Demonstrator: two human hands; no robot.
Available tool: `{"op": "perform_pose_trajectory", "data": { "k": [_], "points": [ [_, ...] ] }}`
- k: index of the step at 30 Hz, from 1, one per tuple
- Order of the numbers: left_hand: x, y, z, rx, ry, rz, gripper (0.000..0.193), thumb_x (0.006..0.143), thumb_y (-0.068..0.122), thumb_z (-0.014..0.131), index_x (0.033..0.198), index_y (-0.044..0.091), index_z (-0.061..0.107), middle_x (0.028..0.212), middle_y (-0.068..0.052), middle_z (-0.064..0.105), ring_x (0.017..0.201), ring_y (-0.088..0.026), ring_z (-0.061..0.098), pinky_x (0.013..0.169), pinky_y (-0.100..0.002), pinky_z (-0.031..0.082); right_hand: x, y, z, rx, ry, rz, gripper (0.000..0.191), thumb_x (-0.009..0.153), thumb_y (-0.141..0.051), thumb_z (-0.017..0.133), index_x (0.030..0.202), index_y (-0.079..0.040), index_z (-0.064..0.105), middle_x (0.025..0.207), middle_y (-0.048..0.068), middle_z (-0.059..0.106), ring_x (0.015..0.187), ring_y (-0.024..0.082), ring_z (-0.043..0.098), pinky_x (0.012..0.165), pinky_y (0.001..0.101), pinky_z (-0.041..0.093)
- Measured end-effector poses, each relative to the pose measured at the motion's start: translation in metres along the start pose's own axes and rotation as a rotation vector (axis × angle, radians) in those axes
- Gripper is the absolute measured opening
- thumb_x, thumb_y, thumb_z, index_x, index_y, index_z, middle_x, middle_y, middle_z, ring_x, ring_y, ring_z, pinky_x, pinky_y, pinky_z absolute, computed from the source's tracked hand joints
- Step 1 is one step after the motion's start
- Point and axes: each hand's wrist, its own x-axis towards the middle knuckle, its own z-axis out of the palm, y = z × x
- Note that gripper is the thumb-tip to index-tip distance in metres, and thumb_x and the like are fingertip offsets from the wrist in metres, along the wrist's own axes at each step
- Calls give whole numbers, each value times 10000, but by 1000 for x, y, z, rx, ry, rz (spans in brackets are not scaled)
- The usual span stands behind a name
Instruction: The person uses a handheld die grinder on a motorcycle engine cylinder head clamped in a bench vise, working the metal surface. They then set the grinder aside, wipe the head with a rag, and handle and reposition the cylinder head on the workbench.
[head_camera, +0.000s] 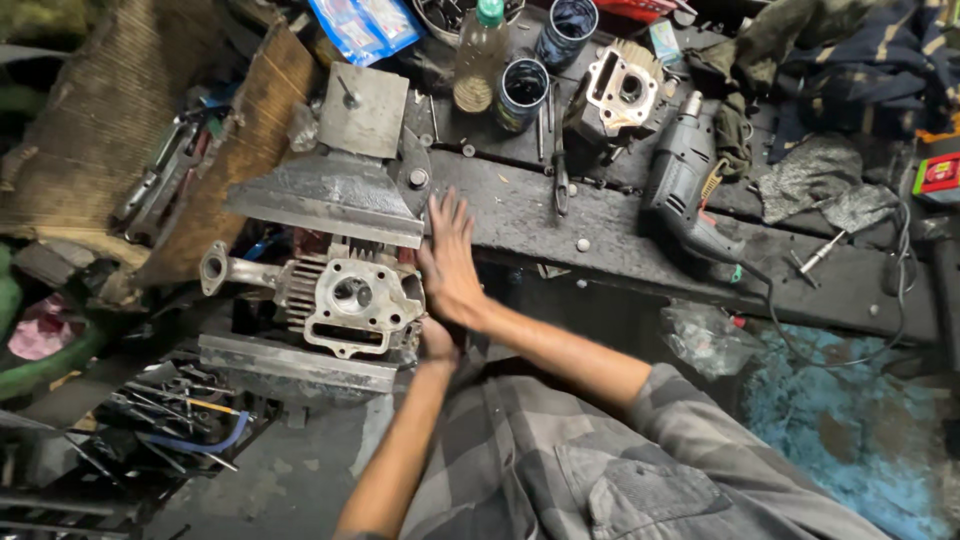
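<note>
A finned metal cylinder head with a bent pipe stub on its left sits clamped between the two jaws of a large bench vise. My right hand is open with fingers spread, lying flat against the right end of the vise's far jaw at the edge of the dark workbench. My left hand rests against the right side of the cylinder head. Its fingers are hidden behind the part, so its grip is unclear.
On the bench lie a second cylinder head, an electric drill, pliers, a plastic bottle, two dark cans and rags. A tray of screwdrivers sits low on the left.
</note>
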Motion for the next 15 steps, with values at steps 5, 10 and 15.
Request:
{"op": "perform_pose_trajectory", "data": {
  "k": [5,10,15],
  "points": [
    [-2,-14,-20,-794,-71,-132,753,1116,477,349,1671,53,67,1740,-134,98,1587,-273,116,1288,-406,72,-3,-4,-4,31,64,-109,622,1155,-345,323,1686,-98,112,1782,182,-60,1675,380,-87,1370,556,-81],
    [25,-3,-25,-114,-31,109,735,1139,469,305,1671,-2,115,1738,-144,152,1593,-287,153,1310,-416,93,-12,-10,-3,81,-47,27,703,1117,-314,354,1661,-30,11,1729,220,-139,1603,407,-167,1282,578,-98],
    [-25,2,35,248,156,140,749,1113,484,294,1656,10,91,1738,-124,162,1602,-243,140,1289,-390,91,14,-1,-7,-39,94,-61,696,1129,-323,358,1666,-46,11,1718,214,-159,1594,411,-176,1284,587,-108]
  ]
}}
